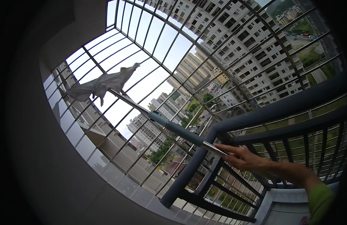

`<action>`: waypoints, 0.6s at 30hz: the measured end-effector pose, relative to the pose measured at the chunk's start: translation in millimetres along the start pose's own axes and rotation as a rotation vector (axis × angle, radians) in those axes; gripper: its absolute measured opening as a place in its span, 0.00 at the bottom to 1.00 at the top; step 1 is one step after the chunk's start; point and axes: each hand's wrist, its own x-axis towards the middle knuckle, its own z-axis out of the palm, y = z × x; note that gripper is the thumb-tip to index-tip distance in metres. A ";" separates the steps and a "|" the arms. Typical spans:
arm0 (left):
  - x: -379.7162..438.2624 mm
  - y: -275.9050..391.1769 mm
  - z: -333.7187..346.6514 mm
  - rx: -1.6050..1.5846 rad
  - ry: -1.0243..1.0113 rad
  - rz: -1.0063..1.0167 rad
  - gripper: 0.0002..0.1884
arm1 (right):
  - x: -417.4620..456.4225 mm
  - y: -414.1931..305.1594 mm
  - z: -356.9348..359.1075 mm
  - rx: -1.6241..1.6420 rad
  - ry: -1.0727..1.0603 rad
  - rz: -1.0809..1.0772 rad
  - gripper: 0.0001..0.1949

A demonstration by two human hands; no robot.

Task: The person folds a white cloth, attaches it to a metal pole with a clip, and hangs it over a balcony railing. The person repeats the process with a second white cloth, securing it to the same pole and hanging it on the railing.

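Note:
My right hand (243,159) reaches in from the right, its fingers closed around the bare metal end of a long pole (214,148). A grey-green plastic sleeve (181,132) covers the middle of this pole, which slants up and away to the left. At its far end hangs a damp-looking grey cloth (103,84), draped over a head that the fabric hides. The cloth is held up in front of the metal security bars (145,74); whether it touches them I cannot tell. My left hand is out of view.
A dark balcony railing (277,108) runs beneath the pole and turns a corner near my hand. To the left stands a plain wall (77,180) with a tiled edge (98,160). Tall apartment buildings (243,39) rise beyond the bars. Floor tiles (288,212) show at lower right.

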 end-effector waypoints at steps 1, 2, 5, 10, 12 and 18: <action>6.4 -2.9 4.7 -0.001 -0.016 -0.010 0.23 | -15.5 7.9 -1.3 -0.004 -0.008 -0.012 0.27; 14.1 -5.3 9.7 -0.003 -0.033 -0.016 0.23 | -28.6 9.2 -3.0 0.015 -0.014 0.043 0.27; 32.6 -15.8 25.7 -0.012 -0.066 -0.052 0.23 | -65.8 18.3 -2.4 0.008 0.002 0.097 0.27; 50.7 -9.8 38.1 -0.018 -0.133 -0.065 0.21 | -125.1 42.8 -3.5 -0.064 0.000 0.126 0.27; 46.4 2.1 37.5 -0.029 -0.128 -0.075 0.20 | -147.0 39.1 -2.3 -0.068 0.004 0.202 0.27; 58.3 -16.7 25.8 -0.151 -0.155 -0.017 0.20 | -208.5 47.8 8.5 0.004 0.045 0.261 0.25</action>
